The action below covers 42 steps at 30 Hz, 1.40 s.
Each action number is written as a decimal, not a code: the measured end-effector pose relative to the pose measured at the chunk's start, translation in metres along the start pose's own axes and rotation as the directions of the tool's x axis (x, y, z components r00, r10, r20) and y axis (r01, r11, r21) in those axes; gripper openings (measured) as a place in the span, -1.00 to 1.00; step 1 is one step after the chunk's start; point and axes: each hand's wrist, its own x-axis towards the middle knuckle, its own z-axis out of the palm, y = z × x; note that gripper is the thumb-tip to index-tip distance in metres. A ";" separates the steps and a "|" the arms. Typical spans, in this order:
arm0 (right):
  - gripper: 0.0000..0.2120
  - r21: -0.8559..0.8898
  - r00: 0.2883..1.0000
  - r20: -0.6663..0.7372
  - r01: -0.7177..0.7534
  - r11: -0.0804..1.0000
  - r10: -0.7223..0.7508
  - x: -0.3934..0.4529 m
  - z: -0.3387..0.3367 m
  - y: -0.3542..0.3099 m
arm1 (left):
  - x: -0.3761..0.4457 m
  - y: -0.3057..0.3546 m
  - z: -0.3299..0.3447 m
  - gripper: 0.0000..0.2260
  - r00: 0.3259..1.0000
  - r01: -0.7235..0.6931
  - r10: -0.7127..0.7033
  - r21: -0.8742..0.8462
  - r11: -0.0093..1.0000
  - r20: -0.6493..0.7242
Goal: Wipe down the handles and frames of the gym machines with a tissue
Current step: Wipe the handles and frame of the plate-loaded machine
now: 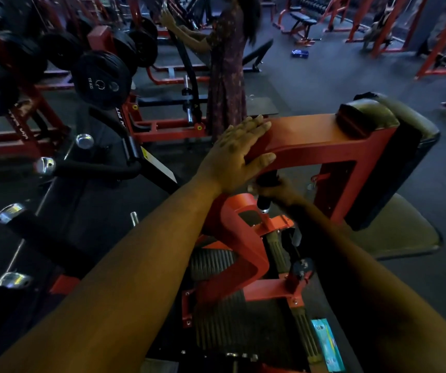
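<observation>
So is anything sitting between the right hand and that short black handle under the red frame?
Nothing visible. The right hand is already wrapped around the black handle just beneath the red frame, with something pale, probably the tissue, showing at its fingers. The left hand rests flat on the frame's end, above and clear of the handle.

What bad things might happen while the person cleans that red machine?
The right hand grips the black handle close under the red frame, so its fingers might get pinched if that part moves. The left hand lies flat on the frame; it could slip off the edge. No tissue is clearly visible, so the handle may not really get wiped.
</observation>
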 end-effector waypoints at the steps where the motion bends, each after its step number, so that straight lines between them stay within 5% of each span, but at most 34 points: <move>1: -0.58 -0.008 0.999 -0.048 -0.020 1.000 0.019 -0.001 0.003 0.014 | 0.000 0.000 -0.001 -0.35 1.000 -0.001 0.001 0.007 1.000 0.001; 7: -0.76 -0.096 0.900 -0.435 -0.087 0.992 0.037 -0.035 0.053 0.067 | 0.003 -0.005 0.002 -0.35 1.000 -0.023 0.023 0.008 1.000 -0.015; 10: -0.83 0.029 0.808 -0.585 -0.058 0.998 0.064 -0.053 0.071 0.084 | 0.002 -0.005 0.002 -0.35 1.000 -0.023 0.023 -0.003 1.000 -0.017; 15: -0.69 0.229 0.693 -0.703 0.005 0.974 0.161 -0.072 0.066 0.067 | 0.003 -0.005 0.003 -0.34 0.999 -0.023 0.023 -0.009 1.000 -0.026; 18: -0.59 0.086 0.624 -0.781 0.108 0.990 0.000 -0.065 0.053 0.031 | 0.003 -0.005 0.002 -0.33 1.000 -0.020 0.019 -0.015 1.000 -0.025; 22: -0.61 -0.269 0.690 -0.671 0.116 0.956 -0.273 -0.034 0.055 0.003 | 0.004 -0.005 0.003 -0.31 1.000 -0.013 0.013 -0.010 1.000 -0.008; 25: -0.54 -0.207 0.661 -0.703 0.166 0.964 -0.264 -0.048 0.083 0.007 | 0.004 -0.008 0.004 -0.31 1.000 -0.020 0.020 -0.003 1.000 -0.010; 28: -0.40 -0.120 0.756 -0.637 0.092 0.989 -0.148 -0.073 0.093 0.034 | 0.003 -0.007 0.003 -0.31 1.000 -0.015 0.015 0.000 1.000 -0.012; 30: -0.51 -0.100 0.741 -0.664 0.040 0.994 -0.097 -0.078 0.085 0.049 | 0.003 -0.007 0.003 -0.30 1.000 -0.017 0.017 0.003 1.000 -0.007; 33: -0.56 -0.274 0.745 -0.600 0.152 0.950 -0.292 -0.073 0.060 0.041 | 0.004 -0.009 0.005 -0.33 1.000 -0.019 0.018 0.013 1.000 0.002; 35: -0.57 -0.640 0.722 -0.246 0.381 0.668 -0.647 -0.060 0.037 0.026 | 0.004 -0.009 0.005 -0.33 1.000 -0.015 0.015 0.017 1.000 0.001; 36: -0.60 -0.802 0.649 0.018 0.464 0.376 -0.761 -0.052 0.027 0.017 | 0.004 -0.008 0.004 -0.33 1.000 -0.018 0.018 0.016 1.000 -0.002; 38: -0.70 -0.849 0.507 0.424 0.511 -0.135 -0.751 -0.038 0.012 0.001 | 0.003 -0.007 0.004 -0.32 1.000 -0.025 0.025 0.011 1.000 -0.010; 40: -0.75 -0.800 0.471 0.585 0.469 -0.375 -0.660 -0.033 -0.005 0.005 | 0.003 -0.007 0.003 -0.31 0.999 -0.032 0.032 0.004 0.999 -0.018; 42: -0.70 -0.769 0.534 0.638 0.402 -0.497 -0.554 -0.034 -0.021 0.027 | 0.003 -0.008 0.004 -0.31 0.999 -0.036 0.036 0.000 0.999 -0.022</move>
